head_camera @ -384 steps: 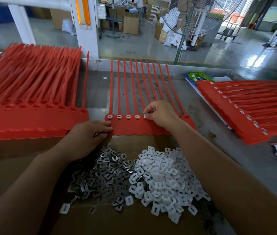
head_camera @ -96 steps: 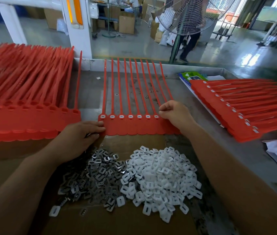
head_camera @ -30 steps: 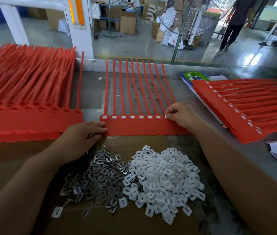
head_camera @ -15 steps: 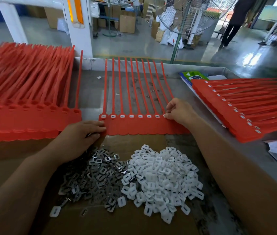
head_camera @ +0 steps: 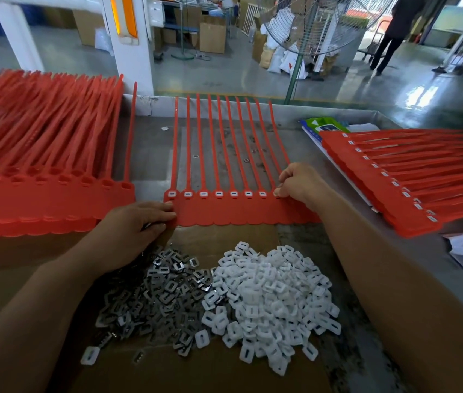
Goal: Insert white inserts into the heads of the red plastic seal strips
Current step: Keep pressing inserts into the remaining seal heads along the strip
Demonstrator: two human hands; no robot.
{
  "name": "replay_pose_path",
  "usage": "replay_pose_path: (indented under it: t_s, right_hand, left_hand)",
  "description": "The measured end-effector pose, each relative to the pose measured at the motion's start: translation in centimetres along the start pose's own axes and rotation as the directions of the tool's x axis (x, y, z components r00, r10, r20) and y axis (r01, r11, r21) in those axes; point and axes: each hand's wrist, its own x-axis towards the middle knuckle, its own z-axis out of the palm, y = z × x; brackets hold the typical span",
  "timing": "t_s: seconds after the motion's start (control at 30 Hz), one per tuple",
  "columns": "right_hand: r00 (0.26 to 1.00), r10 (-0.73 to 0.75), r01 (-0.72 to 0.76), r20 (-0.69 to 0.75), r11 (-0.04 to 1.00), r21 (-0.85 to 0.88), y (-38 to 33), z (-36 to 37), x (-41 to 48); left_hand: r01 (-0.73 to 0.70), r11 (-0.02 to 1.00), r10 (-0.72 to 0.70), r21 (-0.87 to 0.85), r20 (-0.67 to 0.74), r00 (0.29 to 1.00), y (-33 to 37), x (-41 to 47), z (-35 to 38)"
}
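Red seal strips (head_camera: 224, 154); white inserts (head_camera: 270, 293) heaped beside silvery-grey metal clips (head_camera: 162, 293) on brown cardboard (head_camera: 210, 373); grey surface (head_camera: 150, 143)

Matt red plastic strips (head_camera: 233, 214), shiny metal clips (head_camera: 162, 287), brown cardboard (head_camera: 210, 373)

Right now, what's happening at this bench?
A person is filling the heads of a sheet of red seal strips. The left hand rests on the sheet's left edge. The right hand pinches a white insert at the eighth head from the left. The seven heads before it already show inserts. A pile of white inserts and grey metal clips lie on cardboard in front. Unfilled strips are stacked left, filled strips right.
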Motion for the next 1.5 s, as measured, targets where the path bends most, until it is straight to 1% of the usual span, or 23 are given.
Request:
replay_pose_path:
  t_s: [0.2,0.4,0.53,0.63,0.67,0.73,0.87,0.93,1.0,1.1,1.23,1.4,1.5]
  right_hand:
    - [0.998,-0.034,0.034,-0.055,0.999,-0.003,0.8,0.4,-0.1]
    - [0.987,-0.12,0.12,-0.11,0.993,-0.008,1.7,1.1,-0.4]
    - [0.981,-0.145,0.162,-0.128,0.978,0.129,2.1,0.7,-0.9]
    - [0.966,-0.202,0.227,-0.165,0.962,0.151,1.9,0.2,-2.1]
    - [0.961,-0.232,0.253,-0.151,0.956,0.145,1.7,0.0,-2.6]
    - [0.952,-0.298,0.305,-0.072,0.945,0.12,1.0,-0.3,-3.9]
    - [0.898,-0.408,0.408,0.167,0.912,0.035,-0.4,-0.4,-6.8]
    - [0.865,-0.425,0.436,0.268,0.9,0.019,-0.8,-0.1,-7.9]
    - [0.846,-0.42,0.436,0.328,0.9,0.029,-1.1,0.3,-8.6]
    - [0.839,-0.411,0.442,0.357,0.897,-0.007,-1.4,1.0,-9.0]
    - [0.846,-0.4,0.439,0.353,0.898,-0.035,-1.4,1.5,-9.1]
    - [0.845,-0.394,0.43,0.36,0.903,-0.02,-1.4,1.6,-9.2]
    - [0.848,-0.387,0.403,0.363,0.915,0.033,-1.2,1.5,-9.2]
  left_hand:
    - [-0.001,1.0,0.001,-0.006,0.009,1.0,0.0,-0.1,-0.1]
    - [-0.006,1.0,0.006,0.011,0.009,1.0,0.0,0.0,0.0]
    - [-0.014,1.0,0.014,0.027,0.008,1.0,0.0,0.0,0.0]
    - [-0.008,1.0,0.008,0.023,0.009,1.0,0.0,-0.1,0.0]
    - [-0.008,1.0,0.008,0.021,0.008,1.0,0.0,-0.2,0.0]
    - [-0.006,1.0,0.006,0.019,0.008,1.0,0.0,-0.1,0.0]
    - [-0.002,1.0,0.001,0.019,0.011,1.0,0.0,0.0,-0.1]
    - [-0.003,1.0,0.002,0.019,0.013,1.0,0.0,0.0,-0.1]
    - [-0.002,1.0,0.002,0.02,0.014,1.0,0.1,0.0,-0.1]
    - [-0.009,1.0,0.008,0.024,0.015,1.0,0.1,0.1,-0.1]
    - [-0.009,1.0,0.009,0.024,0.014,1.0,0.1,0.1,-0.2]
    - [-0.001,1.0,0.001,0.016,0.009,1.0,0.0,0.0,-0.2]
    - [-0.001,1.0,0.001,0.009,0.005,1.0,-0.1,0.0,-0.1]
